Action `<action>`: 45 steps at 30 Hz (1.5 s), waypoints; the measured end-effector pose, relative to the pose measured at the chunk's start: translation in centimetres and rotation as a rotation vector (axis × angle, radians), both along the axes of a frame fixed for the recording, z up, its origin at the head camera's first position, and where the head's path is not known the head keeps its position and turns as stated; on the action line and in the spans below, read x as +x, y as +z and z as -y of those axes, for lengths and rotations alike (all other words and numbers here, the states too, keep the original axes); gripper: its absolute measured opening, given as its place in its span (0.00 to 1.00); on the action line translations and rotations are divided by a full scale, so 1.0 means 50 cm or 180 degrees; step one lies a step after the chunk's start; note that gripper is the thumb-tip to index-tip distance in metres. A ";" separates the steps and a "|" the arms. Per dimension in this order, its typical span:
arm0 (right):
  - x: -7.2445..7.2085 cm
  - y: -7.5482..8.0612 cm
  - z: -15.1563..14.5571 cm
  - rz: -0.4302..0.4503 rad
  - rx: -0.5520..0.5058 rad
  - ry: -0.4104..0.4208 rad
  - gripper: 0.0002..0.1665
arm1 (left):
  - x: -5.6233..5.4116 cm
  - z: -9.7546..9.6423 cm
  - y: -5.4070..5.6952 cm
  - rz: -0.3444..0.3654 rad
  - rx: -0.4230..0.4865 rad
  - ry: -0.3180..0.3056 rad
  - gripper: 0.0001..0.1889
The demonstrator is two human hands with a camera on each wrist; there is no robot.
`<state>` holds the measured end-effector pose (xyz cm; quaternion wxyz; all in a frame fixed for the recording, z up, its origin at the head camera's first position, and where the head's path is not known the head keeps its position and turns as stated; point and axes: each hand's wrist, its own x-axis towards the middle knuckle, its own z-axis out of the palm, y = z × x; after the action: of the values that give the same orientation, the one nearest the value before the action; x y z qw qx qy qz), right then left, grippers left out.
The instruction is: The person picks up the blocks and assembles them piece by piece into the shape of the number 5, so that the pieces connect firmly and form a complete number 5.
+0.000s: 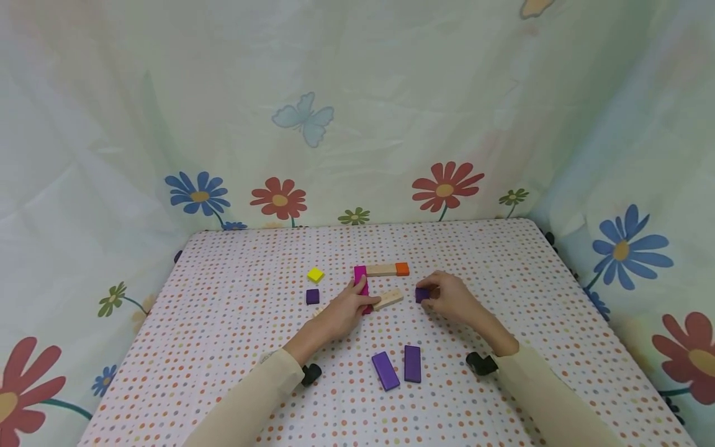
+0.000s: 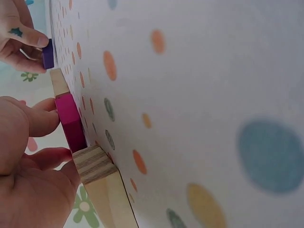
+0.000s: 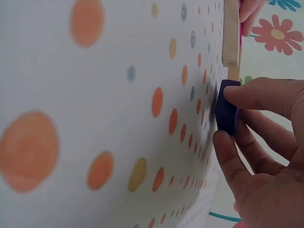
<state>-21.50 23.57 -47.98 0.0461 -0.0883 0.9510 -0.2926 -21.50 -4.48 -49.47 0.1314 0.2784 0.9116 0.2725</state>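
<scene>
A magenta block (image 1: 360, 272) lies lengthwise away from me, and my left hand (image 1: 342, 312) pinches it between thumb and fingers. From its right side a plain wooden plank (image 1: 389, 298) extends at a slant, close by the left thumb. Another wooden plank (image 1: 381, 270) runs right from its far end to an orange block (image 1: 402, 269). In the left wrist view, a third wooden plank (image 2: 105, 190) meets the magenta block's near side; my hand covers most of it in the head view. My right hand (image 1: 450, 297) pinches a small dark purple block (image 3: 228, 107) low over the tablecloth, right of the slanted plank.
Left of the magenta block lie a yellow block (image 1: 315, 275) and a second small dark purple block (image 1: 312, 297). Two longer purple blocks (image 1: 385, 371) rest nearer me, between my forearms. A dotted cloth (image 1: 234, 292) covers the table, with a flowered curtain (image 1: 357, 136) behind.
</scene>
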 end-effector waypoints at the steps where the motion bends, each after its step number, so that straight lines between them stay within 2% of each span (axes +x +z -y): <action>1: -0.001 0.000 0.000 0.0000 0.0018 0.0002 0.22 | -0.001 -0.001 0.000 -0.0012 0.0002 -0.0010 0.22; 10: -0.013 0.002 0.011 -0.0049 -0.0079 0.0082 0.20 | -0.002 -0.004 0.002 -0.0058 0.0000 0.0004 0.22; 15: -0.019 0.001 0.020 -0.0026 -0.0033 0.0154 0.20 | -0.001 -0.003 -0.002 -0.0041 -0.0048 0.0017 0.22; 23: -0.031 -0.002 0.029 -0.0034 -0.0032 0.0250 0.20 | 0.000 -0.002 -0.001 -0.0136 -0.0097 -0.0008 0.21; 45: -0.043 -0.006 0.036 0.0035 0.0060 0.0319 0.19 | 0.001 -0.002 -0.001 -0.0031 -0.0069 0.0036 0.22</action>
<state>-23.62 21.77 -48.28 0.0667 -0.1338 0.9478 -0.2815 -21.45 -4.36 -49.50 0.1285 0.2731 0.9167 0.2620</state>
